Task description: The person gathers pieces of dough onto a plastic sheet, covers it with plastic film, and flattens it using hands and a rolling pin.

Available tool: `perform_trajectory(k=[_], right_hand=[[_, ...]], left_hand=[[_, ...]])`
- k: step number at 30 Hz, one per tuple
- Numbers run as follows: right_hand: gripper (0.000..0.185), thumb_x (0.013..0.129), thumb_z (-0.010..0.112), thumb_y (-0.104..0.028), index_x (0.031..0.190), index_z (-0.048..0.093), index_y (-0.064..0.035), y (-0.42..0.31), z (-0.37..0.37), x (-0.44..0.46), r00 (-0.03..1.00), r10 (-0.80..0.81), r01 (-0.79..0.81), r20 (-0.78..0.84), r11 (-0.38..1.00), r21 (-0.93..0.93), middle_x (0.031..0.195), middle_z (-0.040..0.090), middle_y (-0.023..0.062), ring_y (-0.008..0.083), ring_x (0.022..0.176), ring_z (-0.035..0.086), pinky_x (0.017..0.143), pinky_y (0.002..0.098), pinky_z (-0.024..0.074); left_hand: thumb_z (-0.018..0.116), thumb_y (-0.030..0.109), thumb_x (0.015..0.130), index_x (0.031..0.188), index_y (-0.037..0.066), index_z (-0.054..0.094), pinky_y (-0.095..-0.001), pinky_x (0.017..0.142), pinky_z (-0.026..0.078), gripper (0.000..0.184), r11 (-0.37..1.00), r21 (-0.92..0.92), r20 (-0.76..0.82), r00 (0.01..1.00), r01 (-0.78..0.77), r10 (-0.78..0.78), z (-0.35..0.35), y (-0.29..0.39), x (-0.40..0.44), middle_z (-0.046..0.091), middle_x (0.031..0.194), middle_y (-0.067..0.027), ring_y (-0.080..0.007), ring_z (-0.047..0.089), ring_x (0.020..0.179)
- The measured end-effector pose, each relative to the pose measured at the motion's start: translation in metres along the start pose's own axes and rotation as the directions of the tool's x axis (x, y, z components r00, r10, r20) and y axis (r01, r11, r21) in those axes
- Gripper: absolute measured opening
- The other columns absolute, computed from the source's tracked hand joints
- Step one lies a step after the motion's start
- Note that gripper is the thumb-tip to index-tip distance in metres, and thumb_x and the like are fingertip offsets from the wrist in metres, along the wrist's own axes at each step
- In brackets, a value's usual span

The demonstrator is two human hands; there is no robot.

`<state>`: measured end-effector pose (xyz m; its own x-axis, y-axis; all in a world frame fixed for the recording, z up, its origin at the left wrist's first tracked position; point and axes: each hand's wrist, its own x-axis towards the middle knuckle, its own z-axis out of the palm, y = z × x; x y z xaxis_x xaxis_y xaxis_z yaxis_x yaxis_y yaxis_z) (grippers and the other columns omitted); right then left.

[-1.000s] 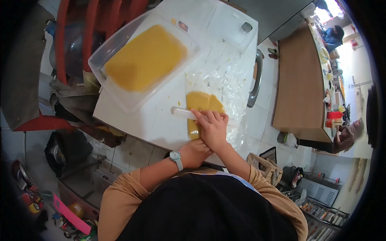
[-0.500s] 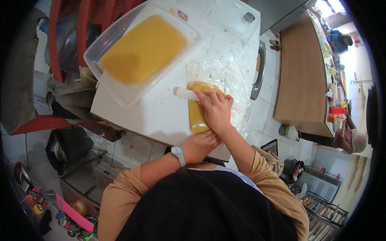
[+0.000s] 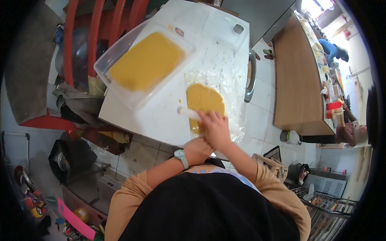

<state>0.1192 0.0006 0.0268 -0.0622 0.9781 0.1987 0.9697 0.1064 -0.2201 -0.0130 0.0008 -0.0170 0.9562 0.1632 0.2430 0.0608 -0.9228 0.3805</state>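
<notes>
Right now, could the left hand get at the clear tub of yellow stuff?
Probably yes: the left hand is at the near edge of the white tabletop, and an open stretch leads to the clear tub. Whether it grips anything is hard to see near the right hand.

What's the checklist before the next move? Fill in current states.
1. Right hand on the white roller: ok. How firm its grip is can't be judged.
2. Roller lying across the yellow dough: ok.
3. Left hand pinning the plastic sheet: cannot tell; it's at the sheet's near end, but the contact is hidden.
4. Sheet smooth: not ok, creased right of the dough.
5. Roller's free end apart from the clear tub: ok, bare table between.
6. Dough thickness even: cannot tell from above.
</notes>
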Motion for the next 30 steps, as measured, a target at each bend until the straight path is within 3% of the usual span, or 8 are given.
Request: perform_trajectory(k=[4, 7, 16, 22, 25, 28, 29, 30], right_hand=[[0.046, 0.083, 0.061, -0.012, 0.127, 0.056, -0.0217, 0.002, 0.002, -0.007, 0.994, 0.106, -0.106, -0.022, 0.994, 0.013, 0.094, 0.057, 0.0000, 0.0193, 0.088, 0.054, 0.074, 0.0375, 0.0361], [0.048, 0.081, 0.062, -0.011, 0.127, 0.058, -0.0231, 0.015, 0.008, 0.015, 0.988, 0.122, -0.124, -0.093, 0.992, -0.014, 0.093, 0.057, -0.0010, 0.0180, 0.085, 0.054, 0.072, 0.0372, 0.0348], [0.047, 0.080, 0.062, -0.012, 0.125, 0.058, -0.0246, 0.041, 0.021, 0.038, 0.972, 0.147, -0.161, -0.183, 0.985, -0.062, 0.093, 0.056, -0.0032, 0.0172, 0.084, 0.052, 0.070, 0.0396, 0.0335], [0.043, 0.083, 0.060, -0.014, 0.125, 0.057, -0.0259, 0.052, 0.016, 0.060, 0.967, 0.200, -0.211, -0.157, 0.976, -0.061, 0.096, 0.057, -0.0030, 0.0180, 0.088, 0.053, 0.069, 0.0413, 0.0359], [0.040, 0.085, 0.058, -0.017, 0.124, 0.057, -0.0222, 0.060, 0.014, 0.077, 0.973, 0.211, -0.215, -0.098, 0.976, -0.033, 0.100, 0.057, -0.0001, 0.0210, 0.097, 0.053, 0.075, 0.0472, 0.0385], [0.039, 0.084, 0.057, -0.015, 0.123, 0.057, -0.0202, 0.069, 0.013, 0.082, 0.996, 0.058, -0.059, -0.066, 0.998, -0.012, 0.104, 0.057, 0.0029, 0.0223, 0.100, 0.053, 0.081, 0.0478, 0.0377], [0.039, 0.085, 0.056, -0.015, 0.124, 0.056, -0.0199, 0.070, 0.015, 0.083, 0.997, -0.023, 0.023, -0.072, 1.000, 0.009, 0.106, 0.057, 0.0042, 0.0228, 0.101, 0.052, 0.084, 0.0460, 0.0373], [0.039, 0.086, 0.055, -0.015, 0.125, 0.056, -0.0196, 0.069, 0.020, 0.078, 0.992, -0.103, 0.105, -0.076, 0.994, 0.029, 0.108, 0.056, 0.0054, 0.0234, 0.103, 0.052, 0.087, 0.0442, 0.0369]], left_hand=[[0.053, 0.017, 0.082, 0.119, 0.001, 0.059, -0.0373, 0.108, 0.032, 0.040, 0.994, -0.056, 0.198, 0.977, 0.097, -0.084, -0.004, 0.003, 0.004, 0.058, 0.124, -0.0116, -0.0210, 0.051, 0.121], [0.050, 0.017, 0.085, 0.120, 0.003, 0.059, -0.0352, 0.110, 0.030, 0.039, 0.997, 0.075, -0.077, 0.997, 0.022, -0.016, 0.003, 0.002, 0.006, 0.058, 0.126, -0.0093, -0.0180, 0.050, 0.123], [0.044, 0.023, 0.090, 0.137, 0.003, 0.044, -0.0359, 0.115, 0.022, 0.051, 0.998, 0.051, 0.038, 0.999, 0.029, -0.031, -0.007, 0.003, 0.011, 0.042, 0.144, -0.0109, -0.0200, 0.035, 0.137], [0.037, 0.018, 0.093, 0.142, 0.002, 0.035, -0.0356, 0.115, 0.020, 0.052, 0.997, 0.082, 0.076, 0.997, 0.005, -0.011, -0.004, 0.004, 0.011, 0.034, 0.150, -0.0105, -0.0192, 0.029, 0.140], [0.047, 0.020, 0.091, 0.143, 0.002, 0.034, -0.0376, 0.115, 0.021, 0.056, 0.980, 0.181, 0.093, 0.994, -0.078, 0.062, -0.013, 0.003, 0.010, 0.033, 0.150, -0.0112, -0.0210, 0.030, 0.140], [0.058, 0.021, 0.087, 0.138, 0.004, 0.040, -0.0391, 0.114, 0.023, 0.057, 0.887, -0.461, 0.012, 1.000, 0.015, -0.011, -0.049, -0.004, 0.016, 0.038, 0.146, -0.0133, -0.0249, 0.034, 0.137], [0.066, 0.023, 0.084, 0.133, 0.006, 0.047, -0.0378, 0.111, 0.027, 0.055, 0.874, -0.486, -0.157, 0.983, 0.008, -0.097, -0.063, -0.016, 0.018, 0.045, 0.140, -0.0138, -0.0259, 0.040, 0.132], [0.063, 0.021, 0.086, 0.130, 0.006, 0.049, -0.0367, 0.109, 0.030, 0.049, 0.758, -0.652, -0.273, 0.928, 0.015, -0.254, -0.074, -0.033, 0.022, 0.047, 0.137, -0.0133, -0.0250, 0.042, 0.130]])
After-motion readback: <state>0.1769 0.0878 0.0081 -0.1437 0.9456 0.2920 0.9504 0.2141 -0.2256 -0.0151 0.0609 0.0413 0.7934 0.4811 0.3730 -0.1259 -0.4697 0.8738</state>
